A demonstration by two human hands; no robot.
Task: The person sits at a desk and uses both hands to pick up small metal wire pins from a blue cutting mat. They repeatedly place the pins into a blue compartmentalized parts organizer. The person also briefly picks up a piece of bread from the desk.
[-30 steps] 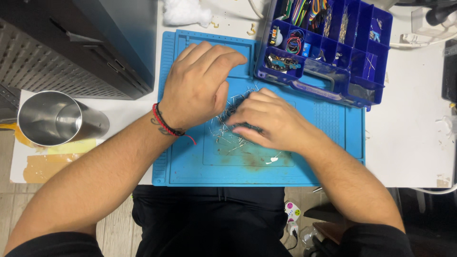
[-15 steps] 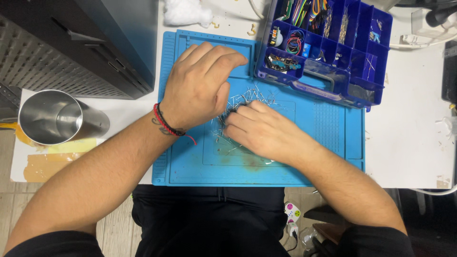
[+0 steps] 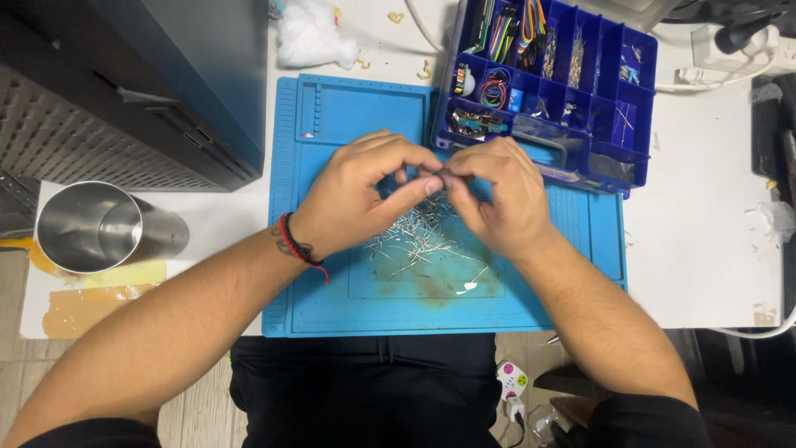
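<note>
Mat (image 3: 348, 124) of blue rubber on the white surface (image 3: 705, 249) carries a heap of thin metal pins (image 3: 419, 236), light, bendy and likely slippery, and above it the left hand (image 3: 361, 195) and right hand (image 3: 497, 195) pinch one small dark piece (image 3: 454, 174) with pressed-together fingers.

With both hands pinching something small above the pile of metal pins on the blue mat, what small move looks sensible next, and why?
Probably lower the small dark piece toward the blue mat. The left hand and right hand pinch it together above the loose pile of pins, where a slip would lose it.
</note>
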